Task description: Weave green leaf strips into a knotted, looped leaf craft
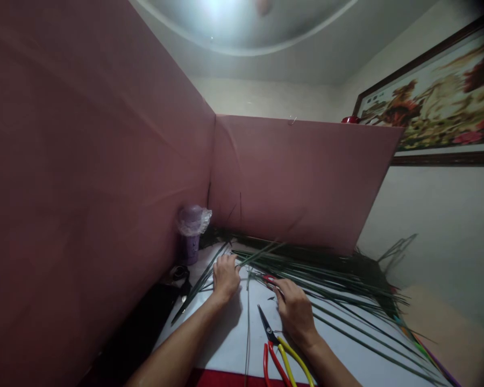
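My left hand (226, 278) is closed around long green stems (260, 253) that angle up to the right, above a white work surface (226, 344). My right hand (295, 312) grips red-handled pliers (268, 278), whose narrow tip points left towards the stems. The tip is too small to tell whether it touches them. Below my right hand lie black-bladed scissors (268, 330) with red handles, and beside them a yellow-handled tool (291, 357) whose working end is partly hidden. A thin stem or wire (248, 322) runs down between my hands.
Many long green stems (339, 282) lie across the surface to the right. A purple cup (191, 244) with clear plastic around it stands at the left. Pink panels (298, 177) wall off the left and back. Black tape (180, 273) is near the cup.
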The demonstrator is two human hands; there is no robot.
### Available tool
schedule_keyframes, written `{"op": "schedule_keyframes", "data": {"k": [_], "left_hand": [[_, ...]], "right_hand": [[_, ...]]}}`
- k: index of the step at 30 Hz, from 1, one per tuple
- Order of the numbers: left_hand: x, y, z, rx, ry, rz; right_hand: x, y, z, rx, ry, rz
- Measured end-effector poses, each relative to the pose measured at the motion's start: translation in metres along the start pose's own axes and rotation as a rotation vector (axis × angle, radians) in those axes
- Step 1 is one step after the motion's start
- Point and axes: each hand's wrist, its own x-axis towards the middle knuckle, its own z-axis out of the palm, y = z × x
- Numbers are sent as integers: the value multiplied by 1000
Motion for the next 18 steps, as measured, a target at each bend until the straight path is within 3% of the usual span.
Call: {"op": "schedule_keyframes", "data": {"k": [2, 4, 7, 9, 10, 12, 13, 15, 16, 18], "left_hand": [[2, 3, -1, -101, -15, -5], [4, 9, -3, -359, -123, -120], [3, 23, -10, -1051, -432, -428], [0, 32, -16, -1426, -687, -551], [-3, 36, -18, -1538, -758, -579], [-10, 42, -19, -1630, -854, -600], [-13, 44, -18, -1632, -891, -588], [-18, 47, -16, -1575, -949, -532], [-19, 47, -15, -1520, -949, -491], [-18, 48, -17, -1371, -878, -399]], "right_hand": [[-6, 7, 7, 28, 34, -38], [-8, 11, 7, 72, 121, -74], [-8, 4, -5, 102, 294, -115], [-8, -5, -15, 97, 343, -147], [-8, -10, -18, 95, 363, -161], [-9, -15, -16, 72, 362, -208], [-9, -15, -12, 47, 300, -251], [-8, -10, -1, -36, 55, -391], [-7, -5, 5, -91, -37, -359], [-1, 7, 11, -211, -119, -122]]}}
